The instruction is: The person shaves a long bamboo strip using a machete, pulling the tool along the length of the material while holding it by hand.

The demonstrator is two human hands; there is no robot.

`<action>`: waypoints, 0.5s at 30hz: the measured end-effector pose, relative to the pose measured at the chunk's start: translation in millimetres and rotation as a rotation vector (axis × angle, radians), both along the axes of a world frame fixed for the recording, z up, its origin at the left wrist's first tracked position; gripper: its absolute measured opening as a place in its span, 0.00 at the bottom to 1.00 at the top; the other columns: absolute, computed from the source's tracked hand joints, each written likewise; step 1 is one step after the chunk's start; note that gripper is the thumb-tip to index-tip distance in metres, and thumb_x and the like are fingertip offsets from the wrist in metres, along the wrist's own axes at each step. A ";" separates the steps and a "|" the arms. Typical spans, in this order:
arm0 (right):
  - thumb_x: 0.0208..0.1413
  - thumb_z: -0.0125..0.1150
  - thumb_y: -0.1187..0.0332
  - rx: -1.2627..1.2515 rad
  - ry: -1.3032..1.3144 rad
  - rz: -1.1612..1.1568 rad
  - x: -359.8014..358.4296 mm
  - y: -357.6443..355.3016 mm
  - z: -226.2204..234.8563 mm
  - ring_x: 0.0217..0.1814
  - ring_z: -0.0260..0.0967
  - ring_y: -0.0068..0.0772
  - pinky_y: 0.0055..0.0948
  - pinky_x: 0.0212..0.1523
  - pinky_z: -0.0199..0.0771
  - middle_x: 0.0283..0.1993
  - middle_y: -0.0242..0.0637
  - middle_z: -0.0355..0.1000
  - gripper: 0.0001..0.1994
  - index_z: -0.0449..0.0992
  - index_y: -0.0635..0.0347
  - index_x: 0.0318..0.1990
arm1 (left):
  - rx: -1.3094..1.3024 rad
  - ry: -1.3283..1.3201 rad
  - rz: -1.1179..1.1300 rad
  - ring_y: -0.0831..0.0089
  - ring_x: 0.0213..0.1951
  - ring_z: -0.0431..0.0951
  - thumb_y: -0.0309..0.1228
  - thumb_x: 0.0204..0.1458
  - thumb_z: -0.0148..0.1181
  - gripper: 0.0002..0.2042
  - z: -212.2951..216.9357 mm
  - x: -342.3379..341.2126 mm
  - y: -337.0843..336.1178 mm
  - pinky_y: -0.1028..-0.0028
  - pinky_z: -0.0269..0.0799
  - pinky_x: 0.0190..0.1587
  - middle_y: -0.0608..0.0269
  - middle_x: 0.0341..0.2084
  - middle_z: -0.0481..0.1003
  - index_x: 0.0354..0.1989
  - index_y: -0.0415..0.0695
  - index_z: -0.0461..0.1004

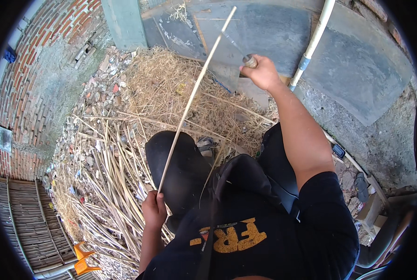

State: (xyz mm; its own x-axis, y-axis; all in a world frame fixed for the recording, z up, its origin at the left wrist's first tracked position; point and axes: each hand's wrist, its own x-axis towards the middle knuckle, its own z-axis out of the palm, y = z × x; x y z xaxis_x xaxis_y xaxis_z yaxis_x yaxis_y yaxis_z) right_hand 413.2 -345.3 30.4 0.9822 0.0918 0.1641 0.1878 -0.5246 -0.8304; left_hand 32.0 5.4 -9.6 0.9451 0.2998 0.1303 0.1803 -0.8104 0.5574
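Observation:
My left hand is closed round the lower end of a long, pale bamboo strip, beside my left knee. The strip slants up and away to the right, its far tip standing free near the top of the view. Farther off on the right, my right hand grips a knife by its rounded handle. A thin blade points up and left toward the strip's upper part; a small gap seems to lie between them. My fingers hide most of the handle.
Many split strips lie over rubble on my left. Dry shavings are heaped in front. A pale pipe leans by grey panels at right. A brick wall, a slatted bamboo panel and orange plastic pieces are at left.

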 end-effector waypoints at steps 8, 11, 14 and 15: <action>0.50 0.67 0.59 -0.208 0.047 0.385 -31.3 32.5 19.8 0.41 0.76 0.47 0.39 0.46 0.74 0.38 0.48 0.78 0.18 0.80 0.57 0.47 | -0.287 0.115 -0.001 0.78 0.21 0.68 0.35 0.66 0.50 0.12 10.1 3.2 -1.7 0.73 0.64 0.26 0.65 0.17 0.69 0.35 0.38 0.71; 0.49 0.68 0.60 -0.295 -0.050 0.481 -37.6 39.8 15.3 0.43 0.77 0.50 0.41 0.46 0.75 0.39 0.51 0.78 0.19 0.79 0.57 0.48 | -0.334 0.164 -0.011 0.80 0.23 0.66 0.36 0.67 0.49 0.14 11.5 4.6 -3.8 0.74 0.63 0.27 0.67 0.17 0.68 0.35 0.38 0.72; 0.48 0.69 0.61 -0.413 -0.046 0.562 -46.3 48.6 18.1 0.40 0.77 0.50 0.43 0.43 0.75 0.34 0.50 0.77 0.18 0.80 0.57 0.47 | -0.304 0.191 -0.009 0.80 0.25 0.67 0.37 0.68 0.48 0.14 18.5 3.9 -7.4 0.73 0.64 0.28 0.66 0.19 0.69 0.36 0.37 0.71; 0.47 0.67 0.62 -0.449 -0.015 0.582 -50.4 51.7 21.6 0.41 0.76 0.50 0.45 0.43 0.75 0.34 0.48 0.77 0.16 0.80 0.54 0.44 | -0.389 0.208 -0.008 0.80 0.26 0.67 0.38 0.68 0.47 0.15 13.7 0.8 -5.1 0.73 0.64 0.29 0.66 0.20 0.69 0.36 0.37 0.71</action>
State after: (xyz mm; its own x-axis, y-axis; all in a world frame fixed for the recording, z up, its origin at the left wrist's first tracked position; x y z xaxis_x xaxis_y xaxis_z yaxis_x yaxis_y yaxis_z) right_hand 362.8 -293.6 52.0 0.7516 0.6596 0.0013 0.5496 -0.6253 -0.5540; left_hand 32.8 0.3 4.1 0.9416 0.2819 -0.1844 0.3159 -0.5491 0.7737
